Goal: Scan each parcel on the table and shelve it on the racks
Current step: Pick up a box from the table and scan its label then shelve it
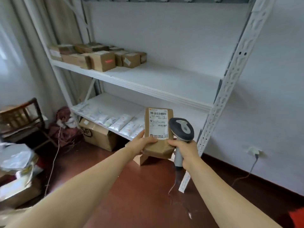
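A white rack (164,83) stands ahead. The left hand (143,143) holds a brown parcel (158,134) upright before it; the right hand (185,149) grips a scanner (181,129) just beside the parcel.

The left hand (142,142) holds a brown parcel (158,134) upright, its label facing the camera. The right hand (185,149) grips a grey scanner (181,129) just beside it. Behind stands a white rack (164,86) with cardboard boxes (98,56) and, probably, white mailer bags (118,122).
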### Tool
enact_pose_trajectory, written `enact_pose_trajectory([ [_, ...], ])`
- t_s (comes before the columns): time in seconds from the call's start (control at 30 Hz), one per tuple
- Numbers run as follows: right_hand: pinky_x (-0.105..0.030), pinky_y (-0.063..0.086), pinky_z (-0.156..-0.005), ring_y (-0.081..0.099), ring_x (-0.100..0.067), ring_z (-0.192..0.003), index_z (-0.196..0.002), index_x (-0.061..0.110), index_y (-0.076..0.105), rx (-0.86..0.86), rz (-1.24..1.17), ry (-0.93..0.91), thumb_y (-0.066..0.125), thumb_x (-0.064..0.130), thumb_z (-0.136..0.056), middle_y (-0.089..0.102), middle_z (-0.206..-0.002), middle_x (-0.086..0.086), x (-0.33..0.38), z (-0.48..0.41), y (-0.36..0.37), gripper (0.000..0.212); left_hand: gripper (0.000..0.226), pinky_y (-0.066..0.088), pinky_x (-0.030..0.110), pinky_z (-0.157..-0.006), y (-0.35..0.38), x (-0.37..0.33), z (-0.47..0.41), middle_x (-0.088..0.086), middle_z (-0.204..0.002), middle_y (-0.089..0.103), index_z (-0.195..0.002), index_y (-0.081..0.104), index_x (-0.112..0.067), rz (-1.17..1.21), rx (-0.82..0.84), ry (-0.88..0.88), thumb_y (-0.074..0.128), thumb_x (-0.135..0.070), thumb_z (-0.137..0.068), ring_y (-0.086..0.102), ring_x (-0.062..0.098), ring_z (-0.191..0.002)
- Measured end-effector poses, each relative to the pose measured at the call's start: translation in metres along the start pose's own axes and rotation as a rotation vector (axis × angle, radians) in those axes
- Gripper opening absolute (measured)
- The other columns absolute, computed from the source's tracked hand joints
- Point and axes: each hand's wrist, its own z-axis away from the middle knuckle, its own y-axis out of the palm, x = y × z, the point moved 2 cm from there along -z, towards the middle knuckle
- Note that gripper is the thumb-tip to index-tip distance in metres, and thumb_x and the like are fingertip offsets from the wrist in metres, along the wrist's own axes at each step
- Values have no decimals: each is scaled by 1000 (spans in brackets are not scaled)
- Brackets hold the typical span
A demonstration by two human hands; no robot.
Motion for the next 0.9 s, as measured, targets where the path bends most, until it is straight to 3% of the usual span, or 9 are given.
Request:
enact_pose_trajectory([
  [0.13, -34, 54, -74, 65, -22, -79, -82, 11, 66, 39, -26, -10, 82, -4, -67, 70, -81, -4, 12, -30, 63, 26, 40, 53, 30, -80, -58, -23, -30, 0, -112, 68, -121, 55, -28, -1, -36, 54, 68, -19, -84, 65, 20, -98],
  [0.23, -30, 52, -68, 66, -22, -79, -96, 4, 69, 57, -41, -10, 83, -1, -67, 72, -88, -7, 29, -59, 96, 33, 46, 50, 28, -83, -82, -46, -57, -3, -110, 68, -115, 60, -30, -37, -53, 97, 72, -28, -70, 64, 17, -99],
  [0.33, -32, 55, -72, 67, -22, -83, -98, 6, 69, 69, -38, -26, 83, 2, -68, 72, -91, -7, 53, -96, 122, 33, 24, 46, 23, -75, -97, -70, -91, -6, -102, 66, -100, 59, -35, -65, -69, 161, 66, -17, -85, 61, 11, -91],
  [0.43, -37, 57, -80, 67, -23, -88, -96, 11, 68, 101, -22, -41, 82, 4, -69, 72, -93, -6, 74, -135, 147, 31, 23, 46, 18, -73, -108, -98, -122, -10, -96, 63, -104, 56, -31, -84, -116, 219, 61, -13, -90, 59, 7, -88],
  [0.53, -34, 57, -77, 67, -21, -85, -91, 12, 66, 165, -28, -50, 81, 2, -70, 71, -87, -4, 97, -181, 178, 27, 33, 51, 27, -87, -125, -130, -161, -6, -106, 67, -109, 61, -32, -98, -206, 306, 68, -25, -77, 62, 17, -100],
  [0.63, -34, 57, -74, 65, -16, -75, -78, 15, 63, 223, -40, -38, 80, 1, -72, 68, -77, -1, 119, -224, 212, 23, 31, 53, 31, -87, -147, -162, -202, 3, -108, 69, -97, 66, -33, -104, -335, 342, 63, -34, -66, 64, 22, -101],
  [0.77, -34, 58, -74, 65, -16, -70, -75, 15, 63, 279, -4, -7, 80, 3, -73, 68, -75, -1, 141, -278, 257, 20, 15, 51, 40, -95, -179, -189, -254, 3, -106, 69, -94, 66, -33, -87, -446, 309, 70, -26, -81, 64, 24, -101],
  [0.9, -36, 58, -74, 63, -16, -65, -74, 14, 63, 297, 59, 13, 81, 7, -72, 67, -74, -3, 149, -318, 301, 19, 17, 52, 40, -94, -212, -203, -295, 3, -102, 71, -97, 66, -31, -81, -544, 304, 66, -16, -88, 66, 24, -98],
])
